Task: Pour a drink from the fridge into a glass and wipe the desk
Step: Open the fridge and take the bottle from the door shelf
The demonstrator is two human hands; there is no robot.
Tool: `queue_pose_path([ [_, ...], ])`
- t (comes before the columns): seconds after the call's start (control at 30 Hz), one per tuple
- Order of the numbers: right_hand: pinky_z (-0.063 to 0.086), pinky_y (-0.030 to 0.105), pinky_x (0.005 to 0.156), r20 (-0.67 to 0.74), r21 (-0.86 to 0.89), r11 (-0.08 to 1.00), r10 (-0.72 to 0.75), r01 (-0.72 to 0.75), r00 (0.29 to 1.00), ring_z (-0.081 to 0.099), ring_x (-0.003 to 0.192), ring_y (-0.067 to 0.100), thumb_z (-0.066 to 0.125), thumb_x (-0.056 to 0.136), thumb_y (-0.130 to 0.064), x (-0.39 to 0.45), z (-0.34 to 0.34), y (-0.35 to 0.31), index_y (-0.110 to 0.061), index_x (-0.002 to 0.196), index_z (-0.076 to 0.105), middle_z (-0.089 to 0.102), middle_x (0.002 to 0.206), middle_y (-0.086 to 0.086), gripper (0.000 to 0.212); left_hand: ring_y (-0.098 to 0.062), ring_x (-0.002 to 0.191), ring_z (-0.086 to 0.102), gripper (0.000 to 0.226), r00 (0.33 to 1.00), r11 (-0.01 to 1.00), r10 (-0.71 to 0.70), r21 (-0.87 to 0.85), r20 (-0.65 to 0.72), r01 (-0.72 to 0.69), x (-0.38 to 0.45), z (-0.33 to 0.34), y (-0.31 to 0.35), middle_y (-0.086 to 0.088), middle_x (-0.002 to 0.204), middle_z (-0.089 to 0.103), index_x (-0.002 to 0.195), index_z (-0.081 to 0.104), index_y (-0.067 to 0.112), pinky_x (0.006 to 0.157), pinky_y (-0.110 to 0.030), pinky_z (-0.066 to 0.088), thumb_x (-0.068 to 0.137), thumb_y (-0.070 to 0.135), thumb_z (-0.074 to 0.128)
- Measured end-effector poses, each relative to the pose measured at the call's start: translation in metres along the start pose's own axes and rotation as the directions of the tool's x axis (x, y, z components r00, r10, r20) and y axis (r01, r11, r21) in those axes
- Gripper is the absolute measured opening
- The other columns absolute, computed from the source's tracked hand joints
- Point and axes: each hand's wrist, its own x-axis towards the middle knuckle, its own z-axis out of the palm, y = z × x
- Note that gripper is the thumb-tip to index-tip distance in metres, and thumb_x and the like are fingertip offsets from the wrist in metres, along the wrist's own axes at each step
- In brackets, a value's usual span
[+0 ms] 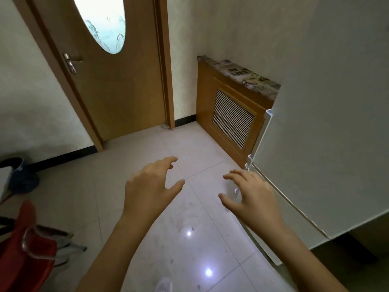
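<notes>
A tall white fridge [328, 123] fills the right side of the head view, its doors closed. My right hand [252, 197] hovers just left of the fridge's front edge, fingers spread, holding nothing. My left hand [151, 184] is raised over the tiled floor further left, fingers apart and empty. No glass, drink or cloth shows in this view.
A wooden door [117, 85] with an oval glass pane stands ahead. A wooden radiator cover [229, 114] sits against the wall beside the fridge. A red chair [27, 256] is at the lower left, a dark bin [19, 175] beyond it. The floor is shiny white tile [189, 239].
</notes>
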Motion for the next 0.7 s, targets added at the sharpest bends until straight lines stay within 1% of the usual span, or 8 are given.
queue_pose_path([
  [0.13, 0.039, 0.034, 0.095, -0.031, -0.010, 0.993, 0.120, -0.121, 0.992, 0.047, 0.120, 0.010, 0.060, 0.080, -0.049, 0.052, 0.018, -0.019, -0.033, 0.118, 0.057, 0.056, 0.125, -0.014, 0.041, -0.012, 0.094, 0.064, 0.055, 0.990, 0.992, 0.126, -0.023, 0.063, -0.125, 0.078, 0.013, -0.035, 0.013, 0.110, 0.067, 0.129, 0.051, 0.033, 0.072, -0.030, 0.051, 0.080, 0.055, 0.062],
  [0.23, 0.042, 0.034, 0.092, -0.074, -0.015, 0.974, 0.224, -0.225, 0.972, 0.050, 0.117, 0.011, 0.063, 0.079, -0.045, 0.083, 0.022, -0.019, -0.031, 0.116, 0.058, 0.058, 0.122, -0.013, 0.040, -0.010, 0.096, 0.062, 0.053, 0.962, 0.970, 0.239, -0.073, 0.129, -0.231, 0.140, 0.031, -0.039, 0.014, 0.112, 0.065, 0.131, 0.048, 0.034, 0.073, -0.029, 0.052, 0.083, 0.055, 0.057],
  [0.33, 0.044, 0.032, 0.087, -0.088, -0.038, 0.932, 0.356, -0.360, 0.930, 0.053, 0.112, 0.011, 0.062, 0.079, -0.044, 0.111, 0.025, 0.001, -0.033, 0.117, 0.057, 0.059, 0.121, -0.015, 0.040, -0.008, 0.103, 0.058, 0.049, 0.915, 0.934, 0.338, -0.198, 0.222, -0.297, 0.200, 0.060, -0.024, 0.014, 0.115, 0.063, 0.131, 0.047, 0.034, 0.079, -0.031, 0.053, 0.086, 0.052, 0.055],
  [0.4, 0.043, 0.033, 0.083, -0.101, -0.070, 0.895, 0.432, -0.440, 0.896, 0.054, 0.110, 0.014, 0.061, 0.079, -0.043, 0.131, 0.028, 0.023, -0.032, 0.117, 0.056, 0.060, 0.119, -0.013, 0.039, -0.010, 0.106, 0.057, 0.048, 0.857, 0.892, 0.442, -0.233, 0.263, -0.388, 0.238, 0.083, -0.005, 0.013, 0.117, 0.062, 0.131, 0.046, 0.033, 0.082, -0.034, 0.052, 0.087, 0.050, 0.056],
  [0.47, 0.043, 0.033, 0.081, -0.128, -0.098, 0.854, 0.498, -0.511, 0.858, 0.055, 0.109, 0.016, 0.061, 0.079, -0.041, 0.153, 0.030, 0.047, -0.032, 0.117, 0.057, 0.061, 0.117, -0.012, 0.039, -0.011, 0.109, 0.056, 0.048, 0.787, 0.826, 0.561, -0.243, 0.257, -0.509, 0.273, 0.105, 0.021, 0.012, 0.121, 0.061, 0.131, 0.046, 0.032, 0.082, -0.034, 0.051, 0.087, 0.047, 0.056],
  [0.53, 0.044, 0.033, 0.081, -0.159, -0.100, 0.813, 0.556, -0.573, 0.816, 0.055, 0.108, 0.017, 0.060, 0.080, -0.040, 0.177, 0.032, 0.072, -0.032, 0.116, 0.056, 0.061, 0.116, -0.012, 0.037, -0.012, 0.111, 0.055, 0.048, 0.734, 0.762, 0.646, -0.248, 0.210, -0.599, 0.308, 0.125, 0.050, 0.012, 0.123, 0.061, 0.131, 0.047, 0.031, 0.082, -0.035, 0.050, 0.086, 0.047, 0.056],
  [0.6, 0.044, 0.034, 0.082, -0.178, -0.100, 0.782, 0.594, -0.615, 0.784, 0.054, 0.109, 0.018, 0.061, 0.079, -0.043, 0.203, 0.036, 0.096, -0.031, 0.117, 0.056, 0.061, 0.117, -0.010, 0.039, -0.013, 0.111, 0.055, 0.049, 0.708, 0.721, 0.688, -0.258, 0.159, -0.643, 0.340, 0.141, 0.078, 0.012, 0.121, 0.062, 0.131, 0.047, 0.031, 0.081, -0.035, 0.050, 0.086, 0.048, 0.055],
  [0.7, 0.044, 0.035, 0.083, -0.176, -0.104, 0.726, 0.659, -0.680, 0.731, 0.052, 0.111, 0.020, 0.062, 0.076, -0.047, 0.241, 0.040, 0.132, -0.029, 0.118, 0.056, 0.060, 0.117, -0.007, 0.046, -0.013, 0.110, 0.056, 0.056, 0.685, 0.683, 0.718, -0.316, 0.124, -0.658, 0.382, 0.160, 0.114, 0.012, 0.121, 0.062, 0.135, 0.041, 0.030, 0.079, -0.033, 0.047, 0.086, 0.050, 0.057],
])
